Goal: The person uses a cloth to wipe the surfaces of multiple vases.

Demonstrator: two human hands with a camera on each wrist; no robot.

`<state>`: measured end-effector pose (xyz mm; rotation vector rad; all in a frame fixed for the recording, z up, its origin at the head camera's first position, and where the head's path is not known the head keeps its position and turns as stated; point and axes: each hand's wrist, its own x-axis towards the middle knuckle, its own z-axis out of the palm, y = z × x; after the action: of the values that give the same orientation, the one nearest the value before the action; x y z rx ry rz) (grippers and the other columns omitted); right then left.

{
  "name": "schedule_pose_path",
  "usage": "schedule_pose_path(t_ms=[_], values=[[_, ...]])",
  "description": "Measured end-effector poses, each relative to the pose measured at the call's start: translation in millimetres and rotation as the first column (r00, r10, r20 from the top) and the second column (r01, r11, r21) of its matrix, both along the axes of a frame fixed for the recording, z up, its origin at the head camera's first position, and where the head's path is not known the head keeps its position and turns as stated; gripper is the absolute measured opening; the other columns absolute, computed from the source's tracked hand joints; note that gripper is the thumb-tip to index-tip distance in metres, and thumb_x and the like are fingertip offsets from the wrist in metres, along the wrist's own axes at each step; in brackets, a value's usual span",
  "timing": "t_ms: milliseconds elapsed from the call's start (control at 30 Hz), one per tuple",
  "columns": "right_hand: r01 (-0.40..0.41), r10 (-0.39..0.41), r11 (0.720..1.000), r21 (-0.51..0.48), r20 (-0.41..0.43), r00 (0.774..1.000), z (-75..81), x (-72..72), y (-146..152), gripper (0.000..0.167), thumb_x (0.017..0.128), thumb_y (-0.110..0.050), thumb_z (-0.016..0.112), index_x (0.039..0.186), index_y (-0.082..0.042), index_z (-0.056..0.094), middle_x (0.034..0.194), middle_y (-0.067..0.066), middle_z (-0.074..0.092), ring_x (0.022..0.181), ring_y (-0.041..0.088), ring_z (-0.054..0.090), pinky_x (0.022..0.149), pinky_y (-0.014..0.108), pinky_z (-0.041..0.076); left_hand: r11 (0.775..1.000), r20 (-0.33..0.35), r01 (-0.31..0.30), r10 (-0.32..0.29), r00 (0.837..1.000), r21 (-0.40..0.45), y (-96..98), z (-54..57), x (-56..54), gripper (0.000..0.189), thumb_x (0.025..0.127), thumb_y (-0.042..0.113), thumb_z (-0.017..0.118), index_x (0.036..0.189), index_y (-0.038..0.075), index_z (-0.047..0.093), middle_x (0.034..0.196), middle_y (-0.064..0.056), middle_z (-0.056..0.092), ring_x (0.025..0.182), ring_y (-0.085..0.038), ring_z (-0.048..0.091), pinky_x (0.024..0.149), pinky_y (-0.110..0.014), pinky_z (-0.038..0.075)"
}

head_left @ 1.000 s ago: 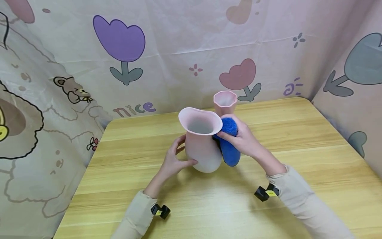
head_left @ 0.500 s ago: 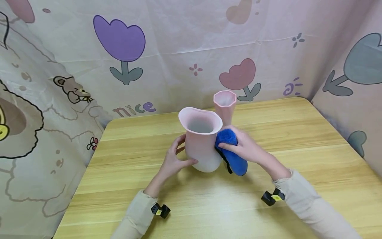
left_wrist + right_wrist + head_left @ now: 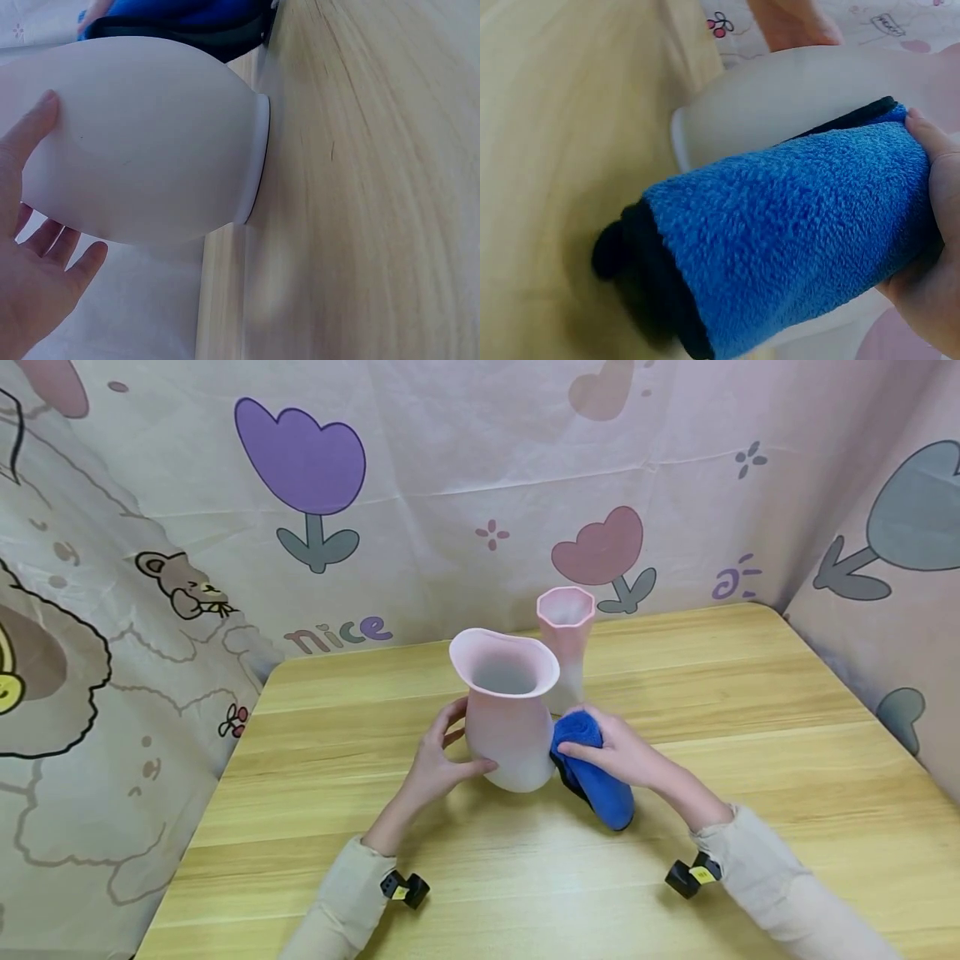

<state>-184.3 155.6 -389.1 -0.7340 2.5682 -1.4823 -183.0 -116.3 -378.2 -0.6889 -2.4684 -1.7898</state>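
Note:
A wide-mouthed vase [image 3: 510, 735], pink above and fading to white below, stands upright on the table. My left hand [image 3: 442, 760] holds its left side, thumb on the front and fingers reaching round behind; in the left wrist view the left hand [image 3: 37, 277] curves about the white vase body [image 3: 150, 142]. On the other side, my right hand [image 3: 618, 750] grips a folded blue cloth [image 3: 600, 785] with dark edging against the vase's lower right. Up close in the right wrist view, the fuzzy cloth [image 3: 787, 232] covers part of the vase [image 3: 780, 97].
Just behind stands a slimmer pink-and-white vase [image 3: 566, 643] with an angular rim. The wooden table [image 3: 337, 710] ends at a printed fabric backdrop [image 3: 435, 468]. Each sleeve carries a small black wrist camera [image 3: 693, 874].
My right hand and the blue cloth have slid down along the vase's right side and toward me, uncovering more of the slim vase. The left hand and both vases stay put.

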Motion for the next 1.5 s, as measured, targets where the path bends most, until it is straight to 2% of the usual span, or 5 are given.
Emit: schedule_pose_path(t_ms=[367, 633, 900, 1133, 1500], values=[[-0.024, 0.034, 0.986, 0.167, -0.058, 0.998, -12.5, 3.4, 3.3, 0.045, 0.086, -0.038, 0.059, 0.117, -0.006, 0.05, 0.105, 0.002, 0.06, 0.094, 0.016, 0.056, 0.079, 0.035, 0.048, 1.0, 0.002, 0.001, -0.001, 1.0, 0.0, -0.3, 1.0, 0.6, 0.082, 0.066, -0.001, 0.077, 0.135, 0.0, 0.034, 0.138, -0.014, 0.039, 0.125, -0.028, 0.037, 0.099, -0.043, 0.038], [-0.007, 0.01, 0.993, 0.121, -0.02, 1.0, -12.9, 3.6, 4.6, 0.042, 0.088, -0.034, 0.058, 0.118, -0.005, 0.05, 0.106, 0.003, 0.059, 0.096, 0.017, 0.055, 0.081, 0.037, 0.047, 1.0, 0.006, 0.009, -0.009, 1.0, 0.002, 0.5, 0.3, 0.4, 0.081, 0.067, -0.001, 0.077, 0.135, 0.0, 0.033, 0.138, -0.014, 0.038, 0.125, -0.029, 0.036, 0.099, -0.044, 0.037], [-0.004, 0.006, 0.998, 0.059, -0.037, 0.999, 2.1, 1.2, 0.2, 0.035, 0.088, -0.029, 0.06, 0.115, -0.01, 0.049, 0.106, 0.005, 0.058, 0.093, 0.02, 0.055, 0.078, 0.037, 0.048, 1.0, -0.007, 0.012, -0.012, 1.0, 0.004, 0.6, -0.9, -0.1, 0.081, 0.067, -0.001, 0.077, 0.135, 0.0, 0.033, 0.138, -0.014, 0.038, 0.125, -0.03, 0.036, 0.099, -0.044, 0.038], [0.02, -0.022, 0.999, -0.041, -0.046, 0.999, 20.0, -3.0, -6.7, 0.038, 0.087, -0.021, 0.061, 0.118, -0.004, 0.045, 0.111, 0.013, 0.057, 0.096, 0.028, 0.057, 0.077, 0.045, 0.05, 1.0, -0.004, 0.011, -0.011, 1.0, 0.009, 0.7, -1.1, 0.3, 0.081, 0.066, -0.002, 0.076, 0.135, -0.001, 0.034, 0.138, -0.015, 0.038, 0.125, -0.03, 0.036, 0.098, -0.045, 0.038], [0.042, -0.072, 0.983, -0.179, -0.166, 0.983, 56.3, -9.7, -20.8, 0.039, 0.083, -0.009, 0.064, 0.118, -0.002, 0.046, 0.114, 0.015, 0.056, 0.098, 0.028, 0.056, 0.082, 0.048, 0.048, 1.0, 0.0, 0.006, -0.006, 1.0, -0.001, -0.7, -1.5, -0.6, 0.081, 0.067, 0.0, 0.077, 0.135, 0.0, 0.034, 0.138, -0.014, 0.038, 0.125, -0.029, 0.037, 0.099, -0.045, 0.038]])
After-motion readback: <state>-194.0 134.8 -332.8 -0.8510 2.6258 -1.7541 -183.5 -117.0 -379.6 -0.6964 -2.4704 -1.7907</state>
